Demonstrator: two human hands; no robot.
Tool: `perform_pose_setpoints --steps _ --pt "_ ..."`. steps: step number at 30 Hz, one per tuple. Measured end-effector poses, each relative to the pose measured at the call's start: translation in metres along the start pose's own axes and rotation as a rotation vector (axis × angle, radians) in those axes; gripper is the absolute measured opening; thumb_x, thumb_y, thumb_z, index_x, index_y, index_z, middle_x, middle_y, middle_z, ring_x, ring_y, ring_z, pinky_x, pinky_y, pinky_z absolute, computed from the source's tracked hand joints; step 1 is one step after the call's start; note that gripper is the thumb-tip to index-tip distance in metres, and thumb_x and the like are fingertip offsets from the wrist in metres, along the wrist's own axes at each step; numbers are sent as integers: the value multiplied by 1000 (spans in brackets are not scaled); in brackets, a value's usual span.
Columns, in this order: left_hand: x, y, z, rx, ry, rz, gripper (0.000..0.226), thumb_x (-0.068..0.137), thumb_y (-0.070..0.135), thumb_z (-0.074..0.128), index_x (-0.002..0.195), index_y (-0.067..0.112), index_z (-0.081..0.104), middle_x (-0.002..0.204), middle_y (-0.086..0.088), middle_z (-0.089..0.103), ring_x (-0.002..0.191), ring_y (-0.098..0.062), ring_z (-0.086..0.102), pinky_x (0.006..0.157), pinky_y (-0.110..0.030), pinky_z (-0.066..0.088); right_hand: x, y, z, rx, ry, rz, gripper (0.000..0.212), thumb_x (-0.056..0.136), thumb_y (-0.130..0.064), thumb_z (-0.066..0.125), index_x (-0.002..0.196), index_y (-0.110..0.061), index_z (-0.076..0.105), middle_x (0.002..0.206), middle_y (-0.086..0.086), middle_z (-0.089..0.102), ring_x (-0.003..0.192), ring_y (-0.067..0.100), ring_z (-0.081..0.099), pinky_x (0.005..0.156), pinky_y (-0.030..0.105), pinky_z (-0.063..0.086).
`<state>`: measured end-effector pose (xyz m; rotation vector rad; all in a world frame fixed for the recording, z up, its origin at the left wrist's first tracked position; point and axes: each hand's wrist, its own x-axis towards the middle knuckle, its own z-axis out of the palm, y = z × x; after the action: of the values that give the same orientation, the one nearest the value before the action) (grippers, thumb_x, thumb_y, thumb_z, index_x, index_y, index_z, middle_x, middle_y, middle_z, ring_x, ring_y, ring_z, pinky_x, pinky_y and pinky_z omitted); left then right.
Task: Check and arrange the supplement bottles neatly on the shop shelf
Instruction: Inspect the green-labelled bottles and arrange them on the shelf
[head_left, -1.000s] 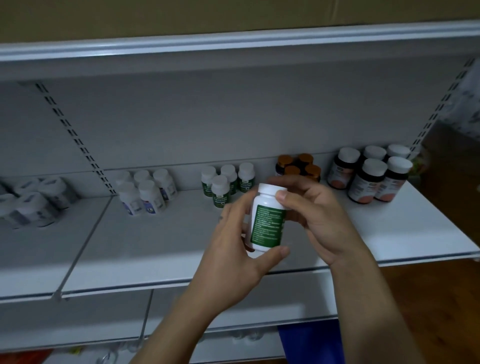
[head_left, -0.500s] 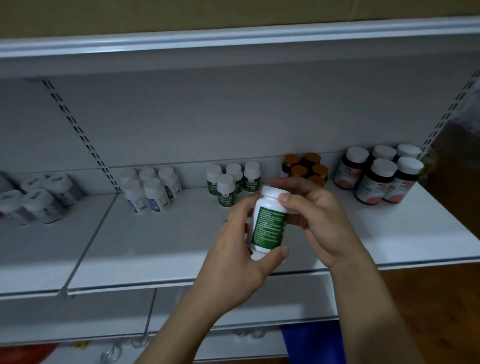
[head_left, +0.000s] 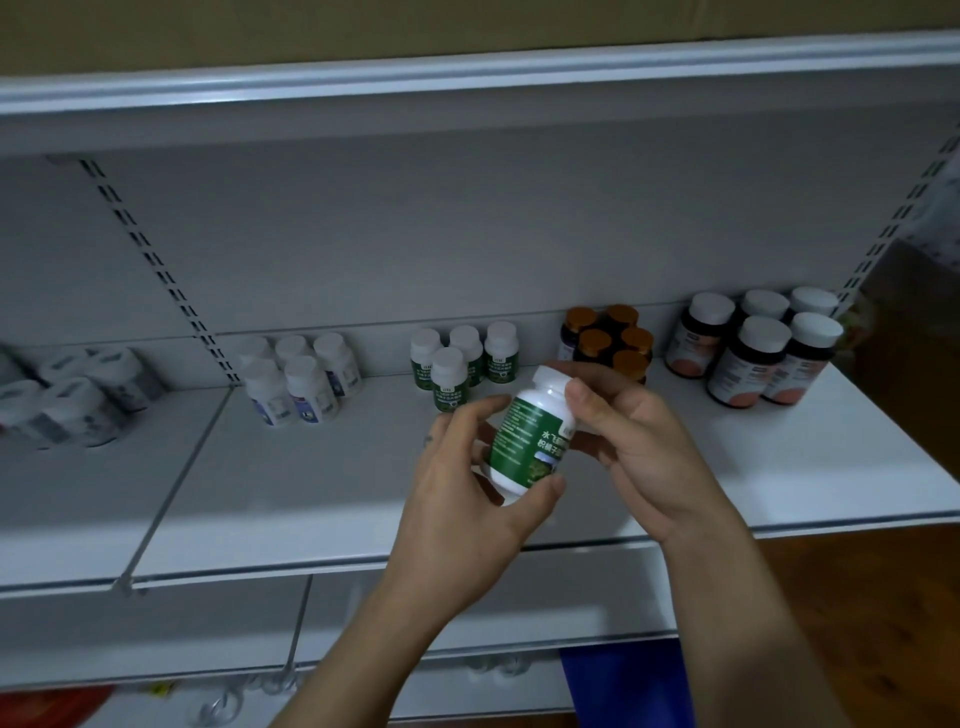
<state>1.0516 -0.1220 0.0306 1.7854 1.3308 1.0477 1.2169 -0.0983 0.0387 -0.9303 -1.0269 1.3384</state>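
You hold the green-labelled bottle in both hands, above the front half of the white shelf and touching nothing else. Your left hand wraps the lower body, thumb curled round the base edge and fingers behind. Your right hand pinches the neck just under the white cap, forefinger lying over the shoulder. The bottle tilts, cap up and away from you, with the printed face of the label turned toward you. This looks like the checking step: you are reading, not placing.

Just beyond the grip and slightly left stand four matching green-labelled bottles, three in a row at the back wall and one in front. The spot beside that front one, directly behind your fingers, seems free, though your hands hide part of it. Close behind your right knuckles sit the orange-capped bottles. The dark white-capped bottles are further right of the grip.

The next move probably calls for righting the bottle, carrying it forward, and setting it on its base beside the front matching one, label outward. Watch the orange caps as you reach in.
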Motion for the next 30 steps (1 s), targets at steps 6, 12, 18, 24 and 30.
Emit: perform_pose_setpoints --steps 6,12,18,24,30 --pt "-3 2 2 -61 -34 -8 49 81 32 75 119 45 47 111 18 55 89 -4 60 68 -14 48 -2 -1 -4 96 -112 -14 49 77 -32 70 122 -12 65 123 14 66 111 25 64 84 30 54" --pt "-2 6 5 -8 -105 37 38 91 34 61 120 47 40 113 17 56 89 -1 56 67 -10 43 -5 -2 -10 139 -98 -3 39 80 -11 73 118 -14 67 116 13 69 105 22 66 84 31 55" --pt "4 6 13 14 -128 52 53 78 40 76 121 41 43 111 18 47 95 0 53 77 -20 48 -9 -7 -8 143 8 -35 43 65 -24 84 106 -21 72 100 5 71 92 16 68 74 26 55" --pt "8 5 13 15 -158 49 58 72 43 80 121 41 49 109 18 53 92 3 55 75 -18 48 -14 -6 -8 146 105 -60 62 54 -49 87 104 -17 70 98 4 74 89 14 70 71 22 55" --pt "7 6 10 -25 -184 68 56 79 37 76 127 37 47 105 22 61 96 6 57 72 -12 47 -15 -5 -15 168 71 -60 56 64 -48 81 109 -16 71 112 10 71 103 19 67 82 26 54"
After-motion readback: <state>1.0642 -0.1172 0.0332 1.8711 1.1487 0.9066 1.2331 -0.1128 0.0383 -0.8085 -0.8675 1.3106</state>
